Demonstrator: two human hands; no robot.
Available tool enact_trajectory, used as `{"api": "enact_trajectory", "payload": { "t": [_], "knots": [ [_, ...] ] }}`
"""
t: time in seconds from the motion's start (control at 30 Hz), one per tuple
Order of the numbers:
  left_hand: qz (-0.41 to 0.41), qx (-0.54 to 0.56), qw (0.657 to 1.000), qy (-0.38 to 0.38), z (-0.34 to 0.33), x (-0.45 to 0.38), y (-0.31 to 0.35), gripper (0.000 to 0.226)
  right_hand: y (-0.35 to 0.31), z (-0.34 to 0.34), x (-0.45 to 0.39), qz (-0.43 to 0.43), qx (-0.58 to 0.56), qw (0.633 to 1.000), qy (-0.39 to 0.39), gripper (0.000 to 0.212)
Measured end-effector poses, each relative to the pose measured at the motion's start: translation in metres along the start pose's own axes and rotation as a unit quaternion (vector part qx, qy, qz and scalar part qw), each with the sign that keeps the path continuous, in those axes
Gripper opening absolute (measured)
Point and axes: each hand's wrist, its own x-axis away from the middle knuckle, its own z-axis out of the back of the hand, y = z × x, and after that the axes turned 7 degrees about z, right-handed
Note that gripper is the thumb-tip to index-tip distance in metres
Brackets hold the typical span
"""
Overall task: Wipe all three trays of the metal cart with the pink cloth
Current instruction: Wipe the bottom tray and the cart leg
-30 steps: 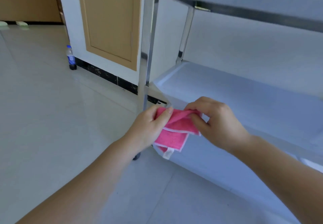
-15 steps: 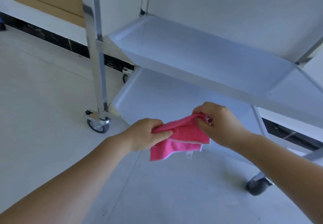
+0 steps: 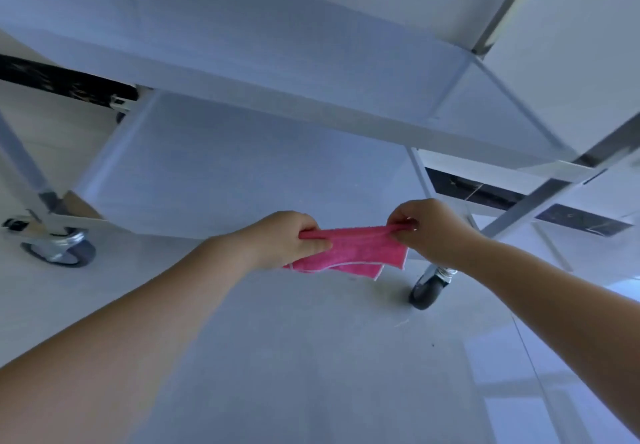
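The pink cloth [image 3: 360, 251] is folded and stretched flat between both hands, in front of the cart's near edge. My left hand [image 3: 287, 237] pinches its left end and my right hand [image 3: 427, 227] pinches its right end. Behind and below the cloth lies the bottom tray [image 3: 221, 166] of the metal cart. The middle tray [image 3: 277, 38] spans the upper part of the view above it. The top tray is out of sight.
A cart leg with a caster wheel [image 3: 60, 249] stands at the left and another caster [image 3: 429, 286] at the right of my right hand. Slanted metal posts [image 3: 540, 201] rise at the right. Pale tiled floor [image 3: 311, 357] spreads in front, with a dark baseboard [image 3: 62, 85] behind.
The view has dropped lower and closer to the bottom tray. My hands have pulled apart, stretching the folded cloth out wider between them.
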Motion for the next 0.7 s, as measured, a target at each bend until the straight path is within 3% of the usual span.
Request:
{"api": "enact_trajectory", "payload": {
  "t": [0.1,0.3,0.4,0.53,0.7],
  "knots": [
    [0.002,-0.031,0.999,-0.03,-0.016,-0.018,0.018,0.03,0.03,0.004,0.007,-0.04,-0.028,0.999,0.021,0.016],
    [0.015,-0.109,0.993,-0.045,-0.031,-0.049,0.038,0.006,0.076,0.005,0.003,-0.028,-0.055,0.998,0.0,0.022],
    [0.023,-0.143,0.989,-0.037,-0.035,-0.069,0.047,0.008,0.102,0.005,-0.007,-0.024,-0.067,0.997,-0.016,0.022],
    [0.048,-0.14,0.988,0.032,-0.049,-0.102,0.06,0.023,0.133,-0.002,-0.027,-0.024,0.018,0.999,0.011,0.018],
    [0.077,-0.117,0.978,0.157,-0.075,-0.138,0.072,0.018,0.159,-0.014,-0.052,-0.02,0.174,0.984,-0.032,0.026]
  ]
}}
